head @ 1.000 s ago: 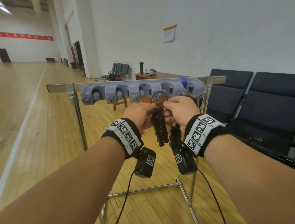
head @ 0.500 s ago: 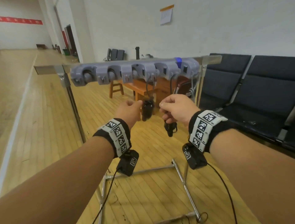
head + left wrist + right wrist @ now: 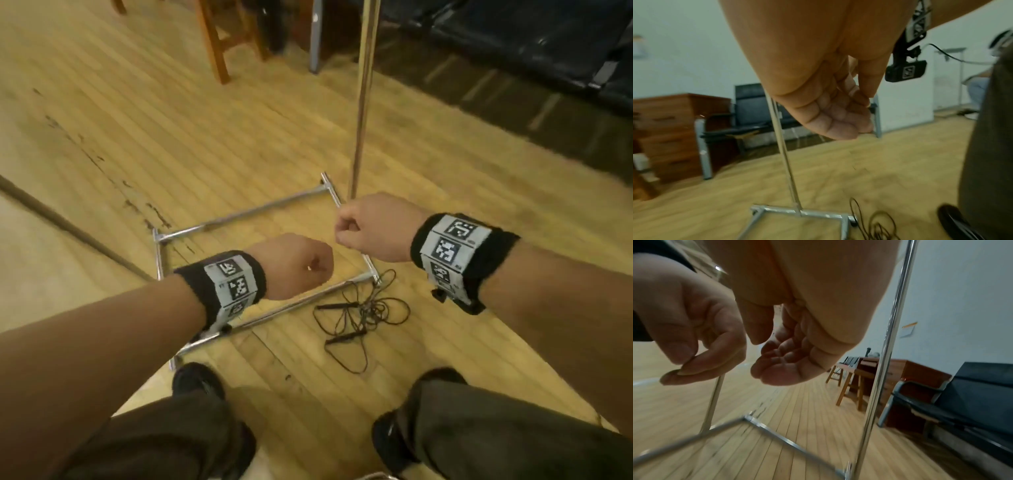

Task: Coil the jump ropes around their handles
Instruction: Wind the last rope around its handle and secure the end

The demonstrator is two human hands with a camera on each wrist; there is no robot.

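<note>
Jump rope [image 3: 359, 317]: uncoiled tangle on floor by stand base [image 3: 267, 310]. Left hand [image 3: 294, 265], right hand [image 3: 373, 228]: loosely curled, empty, above. Advice: lift both handles first, shake knots loose, then wind

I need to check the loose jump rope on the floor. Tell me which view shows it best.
The head view: the whole jump rope lies uncoiled beside the rack base, both handles visible. The left wrist view catches only some blurred loops at its bottom edge. The right wrist view shows none.
</note>
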